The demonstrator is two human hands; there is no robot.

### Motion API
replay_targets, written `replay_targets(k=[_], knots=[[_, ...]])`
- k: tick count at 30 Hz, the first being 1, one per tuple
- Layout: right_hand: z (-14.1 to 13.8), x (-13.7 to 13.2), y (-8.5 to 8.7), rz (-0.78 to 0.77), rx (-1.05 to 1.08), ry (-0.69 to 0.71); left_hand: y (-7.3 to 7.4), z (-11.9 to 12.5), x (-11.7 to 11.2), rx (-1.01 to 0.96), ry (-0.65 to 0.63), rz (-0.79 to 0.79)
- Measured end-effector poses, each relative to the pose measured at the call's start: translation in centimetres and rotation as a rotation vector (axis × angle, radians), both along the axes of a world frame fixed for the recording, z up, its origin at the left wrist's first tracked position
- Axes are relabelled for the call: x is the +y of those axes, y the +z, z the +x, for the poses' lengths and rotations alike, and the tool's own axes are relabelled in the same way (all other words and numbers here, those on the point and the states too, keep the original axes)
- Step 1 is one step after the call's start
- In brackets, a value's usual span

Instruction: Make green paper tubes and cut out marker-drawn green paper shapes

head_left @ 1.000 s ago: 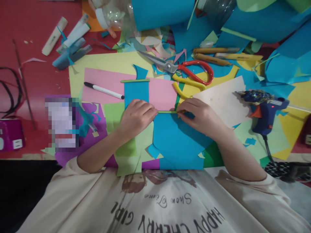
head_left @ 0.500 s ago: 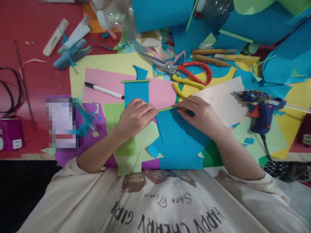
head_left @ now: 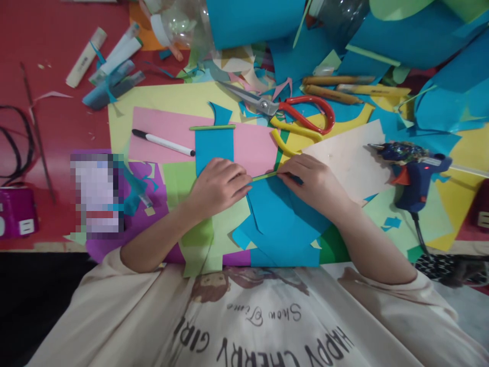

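A thin green paper strip (head_left: 265,176) stretches between my two hands. My left hand (head_left: 220,184) pinches its left end, and my right hand (head_left: 311,178) pinches the right end; both ends are hidden by the fingers. Below the strip lies a blue paper sheet (head_left: 284,214). Light green paper (head_left: 229,229) is under and beside my left hand. A similar green strip (head_left: 212,127) rests across the top of a narrower blue paper piece (head_left: 214,145). To the left of that piece, a white marker with a black cap (head_left: 164,142) lies on pink paper (head_left: 255,148).
Red-handled scissors (head_left: 305,113) lie beyond my hands, amid paper scraps. A dark blue glue gun (head_left: 414,178) with a lit red light is at the right. Several pencils (head_left: 336,80), a clear bottle (head_left: 183,25) and tied markers (head_left: 114,84) are farther back. A blurred-out phone-like object (head_left: 99,193) lies left.
Both hands have shifted slightly toward me and to the right at the left hand, with the green strip still between them. My right fingers have closed together more on its end.
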State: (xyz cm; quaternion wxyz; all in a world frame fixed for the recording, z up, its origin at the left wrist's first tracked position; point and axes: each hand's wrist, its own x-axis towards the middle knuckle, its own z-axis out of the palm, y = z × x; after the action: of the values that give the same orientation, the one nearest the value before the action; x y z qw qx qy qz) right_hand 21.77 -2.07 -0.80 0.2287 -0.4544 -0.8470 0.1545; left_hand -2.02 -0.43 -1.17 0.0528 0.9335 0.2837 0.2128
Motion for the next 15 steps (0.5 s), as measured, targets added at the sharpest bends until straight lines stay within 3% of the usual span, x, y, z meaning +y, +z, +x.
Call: replay_targets(k=[6, 15], knots=[[0.05, -0.03, -0.22, -0.036, 0.018, -0.026, 0.23, 0.86, -1.04, -0.011, 0.006, -0.064], [-0.26, -0.02, 0.09, -0.033, 0.036, -0.036, 0.49, 1.01, -0.93, 0.020, 0.017, -0.004]])
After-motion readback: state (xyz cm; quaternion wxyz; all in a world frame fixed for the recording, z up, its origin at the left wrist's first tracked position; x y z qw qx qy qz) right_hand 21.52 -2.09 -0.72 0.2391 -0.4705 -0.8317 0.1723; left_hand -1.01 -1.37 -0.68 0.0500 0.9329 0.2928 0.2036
